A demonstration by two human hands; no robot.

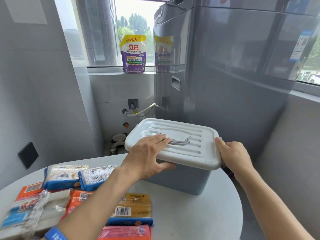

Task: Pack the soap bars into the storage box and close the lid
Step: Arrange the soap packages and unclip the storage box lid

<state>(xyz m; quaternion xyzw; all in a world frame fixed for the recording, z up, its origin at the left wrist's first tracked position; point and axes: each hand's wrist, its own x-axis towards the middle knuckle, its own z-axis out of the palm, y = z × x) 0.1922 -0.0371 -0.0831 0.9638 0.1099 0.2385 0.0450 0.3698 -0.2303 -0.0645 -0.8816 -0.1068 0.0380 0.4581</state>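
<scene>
Lid [199, 148] sitting on storage box [181, 181], long axis spanning the 2 hands; left hand [149, 153] lying flat on it, fingers straight; right hand [232, 153] gripping its right end; soap bars [131, 208] lying beside left forearm, nearer left hand.

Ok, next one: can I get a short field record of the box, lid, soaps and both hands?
container: grey-blue plastic storage box on the round white table, contents hidden
cover: white ribbed plastic lid on the box, grey handle lying flat
items: several wrapped soap bars on the table, left of the box
left hand: fingers flat on the lid top, thumb below its front rim
right hand: grips the lid's right end
stage: bars out, lid on
</scene>
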